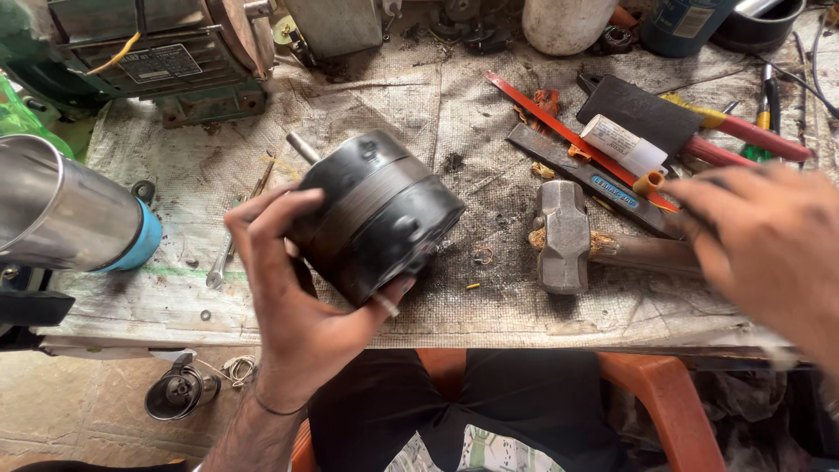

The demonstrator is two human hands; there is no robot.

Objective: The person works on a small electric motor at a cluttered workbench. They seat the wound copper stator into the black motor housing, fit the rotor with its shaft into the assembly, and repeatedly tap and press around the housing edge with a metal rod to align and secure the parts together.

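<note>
My left hand (pixel 293 288) grips a black round motor body (pixel 377 214) with a short steel shaft sticking out at its upper left, and holds it tilted just above the workbench. My right hand (pixel 769 240) is blurred, fingers spread, hovering over the wooden handle of a sledge hammer (pixel 562 236) that lies on the bench to the right of the motor. The hand holds nothing.
The bench is covered by a dirty cloth (pixel 454 105). A steel cylinder with a blue end (pixel 70 214) lies at left, a spanner (pixel 223 258) beside it. Files, a red strip, a white tube (pixel 625 144) and screwdrivers (pixel 743 131) lie at the back right. A green motor (pixel 157 52) stands back left.
</note>
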